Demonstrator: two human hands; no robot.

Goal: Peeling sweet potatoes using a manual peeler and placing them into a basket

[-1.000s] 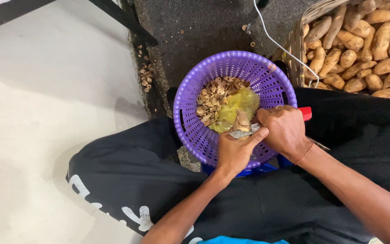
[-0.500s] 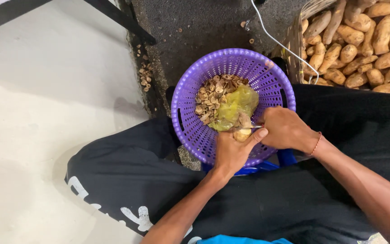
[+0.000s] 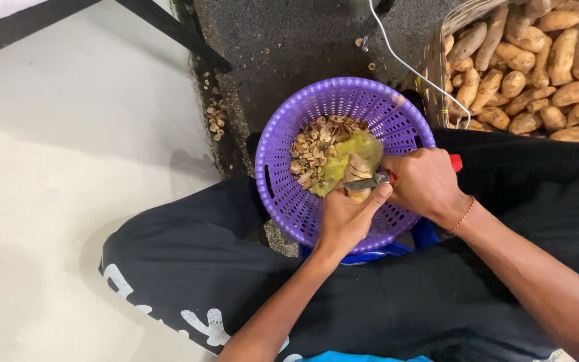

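Over the purple basket (image 3: 283, 188), the left hand (image 3: 346, 218) grips a small root (image 3: 355, 175) while the right hand (image 3: 423, 184) clasps a knife (image 3: 368, 182) (red-handled). Firm, probably slippery; best pinched at its ends.

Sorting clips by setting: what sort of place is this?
Likely an informal food-prep spot at floor level: a heap of tubers, a purple basket of peelings, and bare concrete floor.

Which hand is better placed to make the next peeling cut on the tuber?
Probably the right hand: it grips the red-handled knife, blade against the tuber, which the left hand steadies over the purple basket.
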